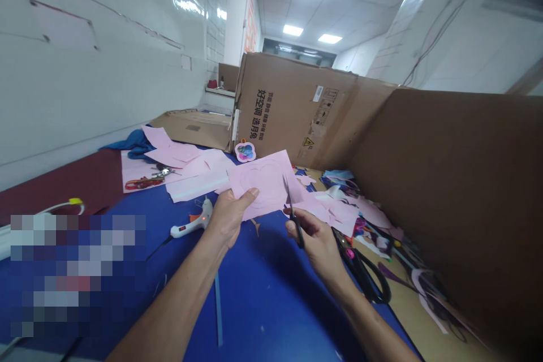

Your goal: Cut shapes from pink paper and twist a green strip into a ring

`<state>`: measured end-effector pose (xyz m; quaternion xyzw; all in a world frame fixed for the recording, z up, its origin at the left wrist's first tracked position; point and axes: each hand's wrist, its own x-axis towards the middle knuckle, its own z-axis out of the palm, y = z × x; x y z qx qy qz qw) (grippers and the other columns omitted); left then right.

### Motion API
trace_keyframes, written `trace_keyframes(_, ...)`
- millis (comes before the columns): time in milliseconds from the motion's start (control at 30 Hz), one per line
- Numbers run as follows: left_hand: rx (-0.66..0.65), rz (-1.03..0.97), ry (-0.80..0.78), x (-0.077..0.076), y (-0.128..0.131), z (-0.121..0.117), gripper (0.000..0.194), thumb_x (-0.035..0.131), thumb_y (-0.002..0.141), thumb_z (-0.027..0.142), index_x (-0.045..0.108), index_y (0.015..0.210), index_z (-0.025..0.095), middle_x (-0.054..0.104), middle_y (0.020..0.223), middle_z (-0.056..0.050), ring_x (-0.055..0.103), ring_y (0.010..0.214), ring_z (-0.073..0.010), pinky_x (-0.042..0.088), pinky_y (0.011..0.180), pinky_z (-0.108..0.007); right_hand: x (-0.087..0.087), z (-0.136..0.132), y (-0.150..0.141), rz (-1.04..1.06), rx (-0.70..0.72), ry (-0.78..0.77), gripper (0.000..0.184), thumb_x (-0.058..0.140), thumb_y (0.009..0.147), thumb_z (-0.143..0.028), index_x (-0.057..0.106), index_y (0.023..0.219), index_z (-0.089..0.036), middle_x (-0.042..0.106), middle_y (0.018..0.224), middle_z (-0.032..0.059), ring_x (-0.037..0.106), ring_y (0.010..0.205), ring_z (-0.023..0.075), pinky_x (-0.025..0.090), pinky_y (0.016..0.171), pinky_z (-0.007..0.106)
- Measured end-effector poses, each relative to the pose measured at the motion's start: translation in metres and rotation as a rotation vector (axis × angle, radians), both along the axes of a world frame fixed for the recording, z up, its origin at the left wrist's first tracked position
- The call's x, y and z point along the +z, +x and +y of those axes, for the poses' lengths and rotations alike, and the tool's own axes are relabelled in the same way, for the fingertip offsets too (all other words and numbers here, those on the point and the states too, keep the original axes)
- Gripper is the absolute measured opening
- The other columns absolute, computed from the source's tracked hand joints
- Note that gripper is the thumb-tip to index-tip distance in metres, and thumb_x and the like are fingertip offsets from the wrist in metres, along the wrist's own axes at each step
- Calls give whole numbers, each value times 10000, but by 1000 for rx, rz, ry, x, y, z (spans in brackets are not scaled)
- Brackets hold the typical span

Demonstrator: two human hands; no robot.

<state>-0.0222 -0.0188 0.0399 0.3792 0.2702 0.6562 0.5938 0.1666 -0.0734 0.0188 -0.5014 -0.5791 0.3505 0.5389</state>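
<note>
My left hand pinches a pink sheet near its lower left, thumb on top. Faint curved outlines are drawn on the sheet, which is raised above the blue table. In my right hand is a pair of scissors with black handles, blades pointing up at the sheet's right edge. Whether the blades touch the paper I cannot tell. Just left of my left hand lies a white glue gun with a small red light. A larger pair of black-handled scissors rests right of my right hand.
Tall cardboard panels stand behind and to the right. Pink paper pieces lie at the back left, beside red-handled pliers. A flower-shaped ornament leans at the cardboard. Scraps crowd the right side. A blue strip lies in front.
</note>
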Motion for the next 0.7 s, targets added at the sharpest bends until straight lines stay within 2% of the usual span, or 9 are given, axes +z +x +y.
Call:
trace_keyframes(200, -20, 3, -2, 0, -4, 1, 480, 955, 661, 327, 821, 1079, 132, 825, 1076, -155, 760, 1073, -324, 533, 1079, -501, 0, -1, 0, -12, 9, -10, 488, 797, 801, -564, 800, 1109, -185, 610, 724, 15, 496, 668, 170, 375, 617, 300)
trace_keyframes(433, -33, 61, -21, 4, -10, 2, 500, 961, 638, 370, 818, 1049, 125, 829, 1009, -153, 761, 1049, -344, 541, 1055, -530, -2, -1, 1, -30, 20, -8, 469, 797, 813, -547, 801, 1105, -179, 604, 709, 10, 486, 660, 164, 370, 618, 301)
trace_keyframes(700, -49, 69, -34, 3, -13, 2, 449, 945, 666, 325, 805, 1037, 115, 826, 980, -137, 761, 1017, -306, 558, 1012, -468, 0, -1, -1, -32, 25, -18, 490, 789, 798, -561, 791, 1095, -171, 583, 685, -1, 462, 640, 151, 360, 598, 287)
